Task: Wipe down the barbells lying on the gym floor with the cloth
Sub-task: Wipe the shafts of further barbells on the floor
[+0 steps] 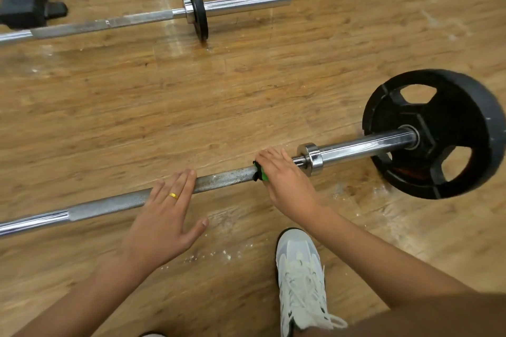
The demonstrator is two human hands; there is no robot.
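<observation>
On the floor (pixel 246 96), two bars lie well apart: the near bar (pixel 224 179) crosses just ahead of your shoe (pixel 298 276), and the far bar (pixel 109 22) lies beyond it. Your right hand (pixel 284 178) curls over the near bar and grips the green cloth (pixel 262 174) round the knurled shaft, just beside the collar (pixel 312 159). Your left hand (pixel 167 210) rests on the same shaft further from the collar, fingers straight, thumb spread clear of the bar, holding nothing.

Treat the near bar as heavy and rigid. With the plate (pixel 438 134) loaded on its sleeve (pixel 364 143), expect it to roll rather than lift. Steady it with the flat left hand while you wipe. The knurling is rough and will likely snag the soft, thin cloth; hold the cloth wrapped tight round the shaft. The chrome sleeve looks smooth and probably slippery, so take hold on the knurl. Whether the far bar needs wiping cannot be told.
</observation>
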